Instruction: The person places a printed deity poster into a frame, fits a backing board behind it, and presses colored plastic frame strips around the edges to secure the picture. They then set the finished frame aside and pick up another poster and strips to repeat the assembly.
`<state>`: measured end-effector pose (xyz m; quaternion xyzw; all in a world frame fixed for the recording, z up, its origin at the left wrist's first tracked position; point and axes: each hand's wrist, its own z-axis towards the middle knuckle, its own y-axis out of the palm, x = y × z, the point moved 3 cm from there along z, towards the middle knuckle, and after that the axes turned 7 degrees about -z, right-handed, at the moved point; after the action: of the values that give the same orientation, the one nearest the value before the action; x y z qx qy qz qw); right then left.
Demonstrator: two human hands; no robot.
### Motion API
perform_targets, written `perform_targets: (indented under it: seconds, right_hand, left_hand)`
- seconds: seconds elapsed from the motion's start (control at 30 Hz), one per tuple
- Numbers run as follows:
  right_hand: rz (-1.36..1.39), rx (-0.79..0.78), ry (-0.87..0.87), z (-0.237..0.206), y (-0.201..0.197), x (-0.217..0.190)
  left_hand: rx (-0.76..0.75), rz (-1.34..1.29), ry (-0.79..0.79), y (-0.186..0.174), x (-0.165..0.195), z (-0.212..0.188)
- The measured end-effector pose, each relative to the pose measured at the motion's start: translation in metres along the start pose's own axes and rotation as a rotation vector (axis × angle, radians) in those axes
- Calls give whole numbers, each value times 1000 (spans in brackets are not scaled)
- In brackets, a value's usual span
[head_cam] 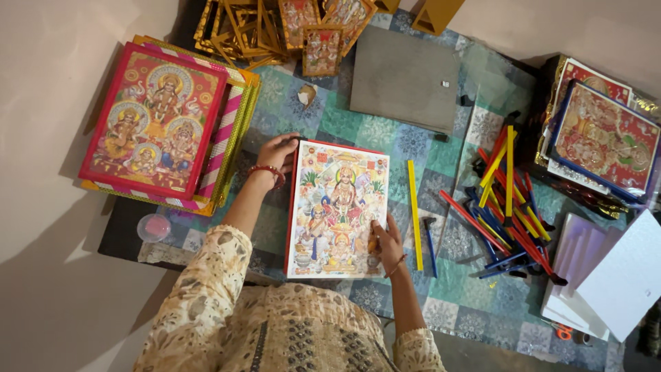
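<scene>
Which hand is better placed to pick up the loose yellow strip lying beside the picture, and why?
Probably the right hand: it rests on the picture edge nearest the yellow strip. The left hand grips the far top corner.
</scene>
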<state>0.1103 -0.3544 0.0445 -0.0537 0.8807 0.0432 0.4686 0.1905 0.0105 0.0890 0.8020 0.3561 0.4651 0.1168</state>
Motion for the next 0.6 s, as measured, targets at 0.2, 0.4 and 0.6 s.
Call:
perform_targets:
  seconds: [0.2,0.4,0.6]
  right_hand:
    - [74,-24,-12,2,3,3]
    - [87,-8,-41,-2,8,-6]
    - [71,-35,16,-1,7,-7]
  left_hand:
    - [26,27,50,-4,-3,5]
    - [-3,432,506,1,7,7]
    - [32,394,390,-2,6,8]
